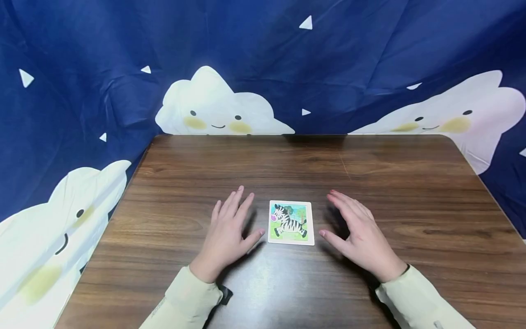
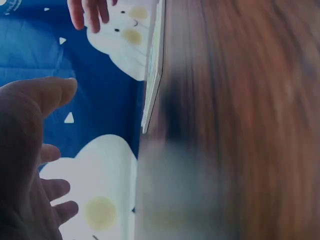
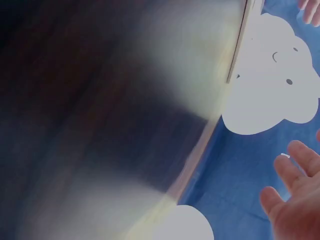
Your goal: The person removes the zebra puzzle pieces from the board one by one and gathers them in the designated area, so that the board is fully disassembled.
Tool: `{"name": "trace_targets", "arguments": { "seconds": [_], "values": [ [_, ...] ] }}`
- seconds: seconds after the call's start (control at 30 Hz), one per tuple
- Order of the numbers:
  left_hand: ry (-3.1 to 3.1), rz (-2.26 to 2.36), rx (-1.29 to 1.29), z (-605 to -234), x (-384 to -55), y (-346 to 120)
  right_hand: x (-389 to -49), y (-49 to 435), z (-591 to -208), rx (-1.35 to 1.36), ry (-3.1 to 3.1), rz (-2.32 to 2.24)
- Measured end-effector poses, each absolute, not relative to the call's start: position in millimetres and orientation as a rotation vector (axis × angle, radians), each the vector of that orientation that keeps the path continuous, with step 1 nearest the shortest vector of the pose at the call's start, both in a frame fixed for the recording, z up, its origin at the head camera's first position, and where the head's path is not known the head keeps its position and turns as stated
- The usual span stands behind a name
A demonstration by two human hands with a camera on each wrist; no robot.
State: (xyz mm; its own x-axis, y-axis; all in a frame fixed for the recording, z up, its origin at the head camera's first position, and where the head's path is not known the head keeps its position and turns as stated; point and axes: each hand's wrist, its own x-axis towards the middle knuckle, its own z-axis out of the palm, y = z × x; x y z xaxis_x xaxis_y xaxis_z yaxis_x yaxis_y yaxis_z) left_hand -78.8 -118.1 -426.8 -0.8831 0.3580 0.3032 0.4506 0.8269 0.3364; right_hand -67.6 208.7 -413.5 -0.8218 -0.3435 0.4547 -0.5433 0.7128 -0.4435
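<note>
A small square zebra picture puzzle (image 1: 291, 223) with a white border lies flat on the wooden table, between the two hands. To its left is my left hand (image 1: 227, 235), fingers spread and nothing held, the thumb tip close to the puzzle's left edge. My right hand (image 1: 360, 233) is on the other side, its fingers extended and the thumb pointing toward the puzzle's right edge. In the left wrist view the puzzle (image 2: 154, 65) appears edge-on beyond the left thumb. The right wrist view shows the puzzle's thin edge (image 3: 238, 45) near the top.
The brown wood-grain table (image 1: 411, 192) extends beneath both hands to a back edge. Behind it hangs a blue cloth (image 1: 255, 45) printed with white smiling clouds (image 1: 213, 103) and small white triangles. Pale sleeves (image 1: 185, 297) cover both forearms.
</note>
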Motion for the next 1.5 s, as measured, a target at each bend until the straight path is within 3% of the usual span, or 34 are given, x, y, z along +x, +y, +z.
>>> {"name": "trace_targets", "arguments": {
  "seconds": [0.73, 1.5],
  "values": [
    [-3.027, -0.832, -0.553, -441.3, -91.7, -83.4, -87.1, 181.0, -414.8, 0.743, -2.681, 0.884],
    [-3.079, -0.803, -0.537, -449.9, -96.8, -88.0, -127.5, 153.7, -425.7, 0.894, -2.831, 0.944]
  ]
}}
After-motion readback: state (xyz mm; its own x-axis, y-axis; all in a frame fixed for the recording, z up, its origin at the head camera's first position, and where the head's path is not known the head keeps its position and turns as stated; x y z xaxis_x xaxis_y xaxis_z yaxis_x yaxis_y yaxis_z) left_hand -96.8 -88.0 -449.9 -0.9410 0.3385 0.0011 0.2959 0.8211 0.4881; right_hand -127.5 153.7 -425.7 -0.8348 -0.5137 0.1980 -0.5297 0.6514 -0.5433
